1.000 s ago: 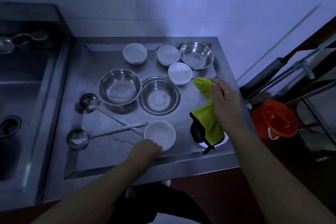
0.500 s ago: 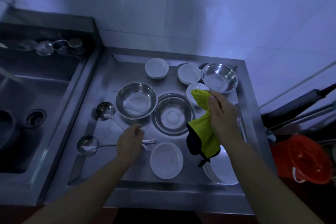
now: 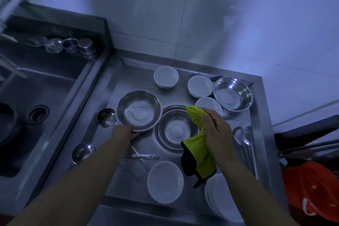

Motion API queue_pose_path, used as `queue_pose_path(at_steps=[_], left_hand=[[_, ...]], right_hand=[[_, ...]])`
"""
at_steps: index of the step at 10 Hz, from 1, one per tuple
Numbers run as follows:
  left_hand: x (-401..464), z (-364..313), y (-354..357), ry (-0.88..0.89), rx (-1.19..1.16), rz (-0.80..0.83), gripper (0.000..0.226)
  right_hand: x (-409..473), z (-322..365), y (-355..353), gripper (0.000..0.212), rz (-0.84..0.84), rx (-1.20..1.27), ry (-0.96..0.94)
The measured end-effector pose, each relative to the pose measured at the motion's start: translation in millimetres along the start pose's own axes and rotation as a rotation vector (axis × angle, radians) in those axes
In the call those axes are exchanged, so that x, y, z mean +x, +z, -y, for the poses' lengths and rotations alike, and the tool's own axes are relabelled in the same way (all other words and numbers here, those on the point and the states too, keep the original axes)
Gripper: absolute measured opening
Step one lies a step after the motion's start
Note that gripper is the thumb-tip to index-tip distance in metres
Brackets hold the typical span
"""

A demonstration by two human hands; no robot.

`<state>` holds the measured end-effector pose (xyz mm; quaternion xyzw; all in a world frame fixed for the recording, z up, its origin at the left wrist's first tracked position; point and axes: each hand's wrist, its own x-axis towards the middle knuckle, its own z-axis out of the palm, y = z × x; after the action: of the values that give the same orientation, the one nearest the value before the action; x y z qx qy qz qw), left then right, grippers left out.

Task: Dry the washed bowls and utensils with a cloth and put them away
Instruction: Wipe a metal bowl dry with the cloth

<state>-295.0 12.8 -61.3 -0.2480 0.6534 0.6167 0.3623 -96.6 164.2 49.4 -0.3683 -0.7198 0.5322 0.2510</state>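
Head view shows the left hand (image 3: 126,132) now gripping the near rim of the big steel bowl (image 3: 139,110) on the draining board (image 3: 256,86), fingers curled under its edge; a second ago it rested by the white bowl (image 3: 165,181) at the front, then passed over the ladles (image 3: 83,152). So the steel bowl looks chosen as the next piece to dry. The right hand (image 3: 218,134) still hangs above the middle steel bowl (image 3: 174,130), fingers closed around the yellow cloth (image 3: 200,156), which dangles clear of the dishes. Nothing appears dried or put away yet.
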Motion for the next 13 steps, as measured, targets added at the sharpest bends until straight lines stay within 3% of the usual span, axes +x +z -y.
queue_pose_path(at_steps=[3, 4, 6, 8, 9, 10, 11, 12, 13], left_hand=[[-34, -21, -88, 0.561, 0.544, -0.243, 0.023], [-44, -26, -117, 0.726, 0.606, -0.343, 0.019], [-66, -49, -160, 0.997, 0.600, -0.269, 0.039], [-85, -81, -198, 1.008, 0.520, -0.039, 0.042], [-90, -98, -210, 0.993, 0.474, 0.028, 0.031], [-93, -110, -218, 0.947, 0.402, 0.124, 0.020], [-103, -120, -221, 0.868, 0.317, 0.274, 0.033], [-115, -131, -221, 0.805, 0.253, 0.422, 0.051], [-118, -146, -224, 0.738, 0.202, 0.428, 0.044]], right_hand=[[-7, 9, 37, 0.030, 0.093, 0.034, -0.055], [-18, 23, 57, 0.036, 0.119, 0.046, -0.111], [-44, 46, 102, 0.020, 0.065, -0.012, -0.189], [-82, 61, 160, 0.002, -0.168, -0.036, -0.184], [-104, 75, 198, 0.006, -0.260, -0.006, -0.269], [-115, 89, 234, 0.010, -0.320, -0.129, -0.500], [-114, 109, 267, 0.028, -0.292, -0.323, -0.580], [-113, 126, 295, 0.027, -0.224, -0.583, -0.700], [-123, 134, 313, 0.034, -0.123, -0.689, -0.720]])
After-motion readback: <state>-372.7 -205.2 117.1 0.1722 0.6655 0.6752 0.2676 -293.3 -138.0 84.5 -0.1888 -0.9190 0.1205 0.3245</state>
